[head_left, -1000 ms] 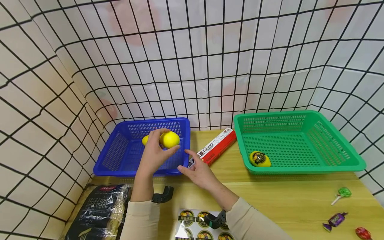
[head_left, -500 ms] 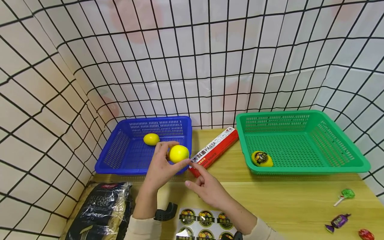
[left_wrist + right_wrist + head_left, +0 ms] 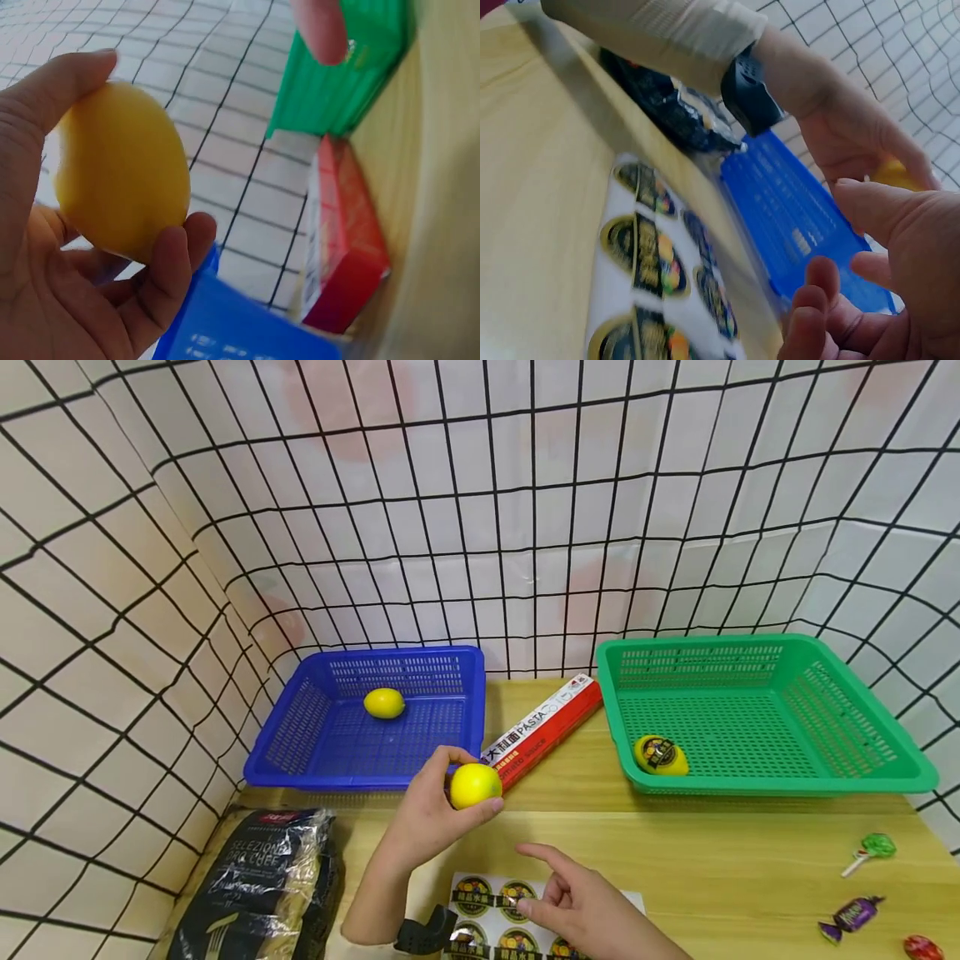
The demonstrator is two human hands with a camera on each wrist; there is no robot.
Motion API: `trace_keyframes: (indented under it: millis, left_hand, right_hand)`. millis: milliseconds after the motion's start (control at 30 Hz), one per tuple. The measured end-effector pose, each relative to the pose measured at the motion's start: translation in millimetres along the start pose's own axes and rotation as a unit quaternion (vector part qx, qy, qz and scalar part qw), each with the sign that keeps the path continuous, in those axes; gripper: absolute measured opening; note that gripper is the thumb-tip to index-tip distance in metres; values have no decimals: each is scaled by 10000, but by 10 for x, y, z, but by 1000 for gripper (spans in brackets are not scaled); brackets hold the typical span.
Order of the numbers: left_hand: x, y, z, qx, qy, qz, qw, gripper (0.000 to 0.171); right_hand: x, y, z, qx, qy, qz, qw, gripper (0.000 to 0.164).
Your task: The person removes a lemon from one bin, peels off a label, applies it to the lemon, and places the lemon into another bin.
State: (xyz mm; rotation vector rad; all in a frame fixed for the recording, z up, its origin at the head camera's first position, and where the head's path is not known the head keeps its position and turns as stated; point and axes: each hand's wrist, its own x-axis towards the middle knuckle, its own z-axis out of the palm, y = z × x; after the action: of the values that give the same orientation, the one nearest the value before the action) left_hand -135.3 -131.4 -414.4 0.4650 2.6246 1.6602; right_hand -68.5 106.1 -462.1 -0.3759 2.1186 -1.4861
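My left hand grips a yellow lemon between thumb and fingers, in front of the blue basket's near right corner. In the left wrist view the lemon shows plain skin on its visible side. My right hand hovers over a sheet of round black-and-gold fruit stickers, its index finger stretched out and the other fingers loosely bent. Nothing shows between those fingers in the right wrist view. A second lemon lies in the blue basket. A lemon with a sticker on it lies in the green basket.
A red and white pasta box lies slanted between the baskets. At the left front is a black pasta bag. A green lollipop, a purple wrapped candy and a red candy lie at the right. Gridded cloth hangs behind.
My left hand has lifted the lemon out of the blue basket and brought it right and nearer. My right hand has drawn back from the basket's edge to the sticker sheet.
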Motion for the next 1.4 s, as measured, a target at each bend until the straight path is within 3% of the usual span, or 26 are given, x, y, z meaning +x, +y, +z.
trace_keyframes:
  millis: [267, 500, 667, 800, 933, 1067, 1267, 1400]
  left_hand:
    - [-99, -13, 264, -513, -791, 148, 9954, 19]
    - [-44, -147, 551, -903, -1113, -607, 9878, 31]
    - [-11, -255, 743, -1237, -1343, -907, 9790, 37]
    - [-16, -332, 864, -1249, -1451, -1042, 9760, 40]
    - [-47, -398, 959, -1149, -1483, -922, 9779, 67]
    - [-80, -443, 1034, -1086, -1326, -626, 9832, 81]
    - [-109, -507, 1118, -1293, -963, -449, 9859, 81]
    - [-109, -543, 1141, -1192, -920, -282, 9882, 77]
  right_hand:
    - [-185, 216, -249, -10, 304, 238, 9993, 62]
    - [-210, 314, -380, -139, 679, 182, 9974, 51]
    - [-217, 404, -382, -286, 761, 143, 9966, 45]
    - [-202, 463, -356, -554, 723, 202, 9956, 44]
    - [-185, 504, -338, -920, 516, 261, 9941, 42]
    - [-178, 514, -329, -1178, 470, 368, 9912, 40]
    - [-182, 530, -276, -1822, 749, 418, 9795, 35]
    - [-180, 544, -245, -2024, 947, 424, 9738, 30]
